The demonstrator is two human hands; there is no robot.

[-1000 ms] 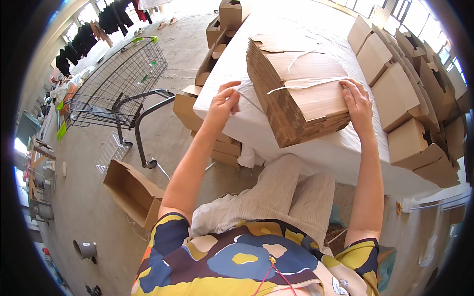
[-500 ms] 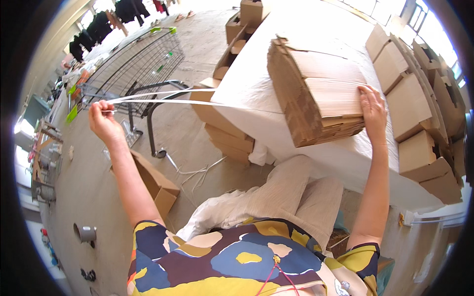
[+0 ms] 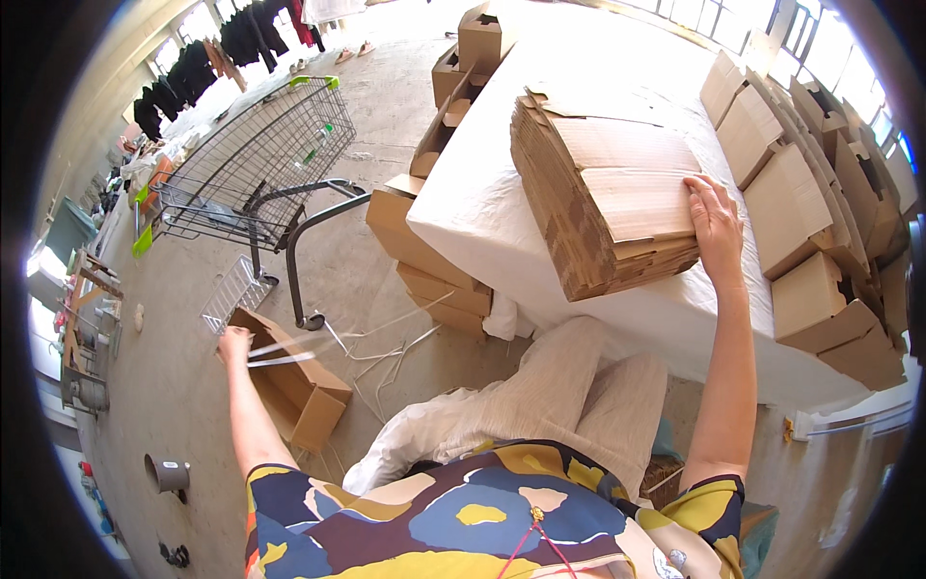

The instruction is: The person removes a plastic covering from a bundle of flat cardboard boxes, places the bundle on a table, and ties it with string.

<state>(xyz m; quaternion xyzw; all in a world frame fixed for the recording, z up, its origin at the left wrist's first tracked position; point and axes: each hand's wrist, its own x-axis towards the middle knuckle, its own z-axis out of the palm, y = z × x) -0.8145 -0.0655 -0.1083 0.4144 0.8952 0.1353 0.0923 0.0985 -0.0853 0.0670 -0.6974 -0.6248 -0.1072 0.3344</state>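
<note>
My left hand (image 3: pixel 234 345) is closed on a white strap (image 3: pixel 289 355), whose trailing length is smeared by motion. It is low on the left, over an open cardboard box (image 3: pixel 307 391) on the floor. My right hand (image 3: pixel 716 227) lies with its fingers stretched out on the near right edge of a stack of flattened cardboard boxes (image 3: pixel 644 198). The thick stack sits tilted on a white-covered table (image 3: pixel 473 207). No strap shows around the stack.
A wire shopping cart (image 3: pixel 260 159) stands left of the table. Loose white straps (image 3: pixel 391 362) lie on the floor below it. Folded cartons (image 3: pixel 791 198) line the table's right side, and more boxes (image 3: pixel 415 227) are stacked along its left. A grey pot-like container (image 3: pixel 167 473) is at lower left.
My left hand has dropped, pulling the strap down and away from the table, and the strap no longer reaches the stack. My right hand stays on the cardboard.
</note>
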